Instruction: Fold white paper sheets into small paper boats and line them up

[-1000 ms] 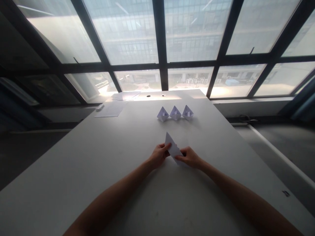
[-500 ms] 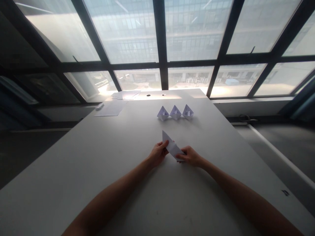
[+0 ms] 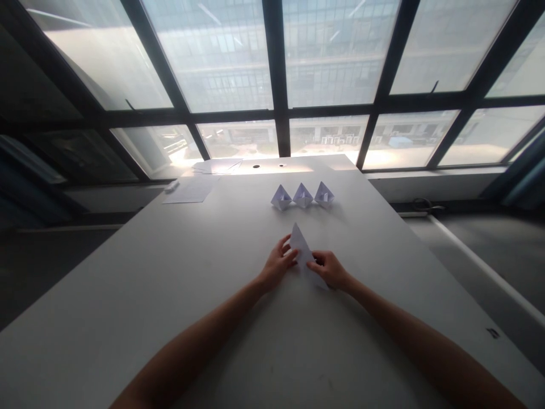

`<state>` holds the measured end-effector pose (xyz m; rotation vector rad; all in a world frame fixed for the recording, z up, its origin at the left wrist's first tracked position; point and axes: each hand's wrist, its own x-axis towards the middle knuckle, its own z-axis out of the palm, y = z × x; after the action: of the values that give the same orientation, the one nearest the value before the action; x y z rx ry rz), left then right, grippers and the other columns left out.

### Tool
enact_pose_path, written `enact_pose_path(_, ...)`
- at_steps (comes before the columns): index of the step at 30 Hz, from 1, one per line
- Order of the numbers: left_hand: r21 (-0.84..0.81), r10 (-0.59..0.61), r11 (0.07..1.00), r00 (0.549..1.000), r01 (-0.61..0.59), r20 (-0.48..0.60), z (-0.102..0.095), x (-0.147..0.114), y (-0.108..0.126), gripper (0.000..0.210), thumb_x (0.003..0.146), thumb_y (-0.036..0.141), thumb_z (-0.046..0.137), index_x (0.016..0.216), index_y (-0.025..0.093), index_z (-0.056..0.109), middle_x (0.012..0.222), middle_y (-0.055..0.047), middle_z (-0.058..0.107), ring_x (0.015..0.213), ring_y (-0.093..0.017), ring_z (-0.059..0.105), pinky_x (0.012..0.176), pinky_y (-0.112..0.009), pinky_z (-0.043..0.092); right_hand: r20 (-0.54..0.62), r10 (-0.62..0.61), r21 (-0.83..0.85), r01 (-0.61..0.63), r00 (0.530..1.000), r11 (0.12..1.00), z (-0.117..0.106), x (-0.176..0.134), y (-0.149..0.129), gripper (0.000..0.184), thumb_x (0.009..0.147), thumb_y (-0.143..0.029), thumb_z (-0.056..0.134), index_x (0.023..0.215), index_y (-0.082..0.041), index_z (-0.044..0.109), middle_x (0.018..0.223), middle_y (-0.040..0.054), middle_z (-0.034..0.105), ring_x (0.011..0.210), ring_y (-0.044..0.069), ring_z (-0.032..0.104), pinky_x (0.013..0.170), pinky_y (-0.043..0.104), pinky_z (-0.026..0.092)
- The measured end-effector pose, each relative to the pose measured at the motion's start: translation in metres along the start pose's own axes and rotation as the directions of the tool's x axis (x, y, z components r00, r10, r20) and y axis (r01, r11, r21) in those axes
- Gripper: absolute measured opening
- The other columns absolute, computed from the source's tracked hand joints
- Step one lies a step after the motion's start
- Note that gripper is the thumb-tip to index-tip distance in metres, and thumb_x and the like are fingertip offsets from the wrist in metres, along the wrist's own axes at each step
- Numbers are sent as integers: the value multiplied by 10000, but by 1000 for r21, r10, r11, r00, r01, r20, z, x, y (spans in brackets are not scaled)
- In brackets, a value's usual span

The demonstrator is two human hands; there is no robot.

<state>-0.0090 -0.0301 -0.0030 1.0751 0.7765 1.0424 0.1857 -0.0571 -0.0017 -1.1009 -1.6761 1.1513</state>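
Observation:
Between my hands is a folded sheet of white paper (image 3: 301, 245), tilted, with one pointed corner aimed away from me and its other end low near the tabletop. My left hand (image 3: 279, 263) pinches its left side, thumb on the near face and fingers behind. On the right edge, my right hand (image 3: 330, 268) grips it with the thumb in front; the fingers behind are partly hidden. Beyond the hands, three folded paper boats stand in a row: a left one (image 3: 281, 199), a middle one (image 3: 303, 196) and a right one (image 3: 325, 196).
The white table (image 3: 204, 255) reaches to the windows. Flat paper sheets (image 3: 191, 190) lie at its far left, with a small white object (image 3: 171, 186) beside them. Two round holes are near the far edge. A small dark mark (image 3: 493, 333) shows at the right.
The folded paper has turned more upright, its tip shifting right. My left hand has moved slightly right along with it, and my right hand has changed its hold to the paper's right edge.

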Motion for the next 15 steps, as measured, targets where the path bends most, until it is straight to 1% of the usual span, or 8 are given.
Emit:
enact_pose_path(2,104,98,990,993,-91,-64,4,-1,-1,558,773,328,788,1250,230,515,1281,-110,566,1016,-207,647,860,-332,522,-143,-15,-27,11,990,1000,2,1,3,247,828,-351,581,878,-129,676,810,40,651,732,182,575,661,278,465)
enact_pose_path(4,208,140,970,989,-127,-50,7,-2,-2,447,762,324,792,1129,209,564,1233,-99,581,1008,-204,646,846,-309,514,-238,-36,-58,23,971,998,4,2,4,240,832,-340,574,913,-132,663,844,45,652,736,176,581,673,279,482)
enact_pose_path(5,245,136,961,990,-126,-25,8,-3,-1,391,763,328,788,1070,197,585,1192,-96,601,1001,-207,646,831,-298,510,-254,-48,-74,30,966,997,5,2,4,247,835,-333,574,953,-134,660,872,48,655,738,172,583,677,278,487)
enact_pose_path(7,288,105,952,994,-106,18,10,-4,0,325,770,339,778,1004,184,613,1112,-92,640,989,-214,645,810,-284,503,-247,-79,-104,55,966,993,9,0,2,300,844,-321,576,1077,-146,646,963,61,663,761,168,591,689,277,493)
enact_pose_path(10,296,75,952,997,-81,35,11,-5,3,334,787,357,762,1030,180,618,1008,-83,684,948,-220,657,790,-283,497,-208,-128,-143,99,970,985,15,-3,-3,396,859,-336,591,1219,-171,600,1084,82,649,801,170,597,685,276,498)
enact_pose_path(13,254,48,966,998,-56,39,11,-6,5,359,802,395,745,1051,177,604,909,-69,703,905,-227,670,782,-294,497,-205,-141,-126,116,969,985,16,-5,-9,422,884,-387,582,1253,-180,577,1141,94,631,859,184,611,691,278,507)
enact_pose_path(15,214,38,976,998,-46,40,11,-6,6,369,790,412,755,1030,179,600,901,-64,706,904,-228,673,806,-304,496,-204,-117,-84,102,972,991,15,-6,-10,407,905,-412,555,1242,-184,576,1140,93,629,855,183,624,692,280,512)
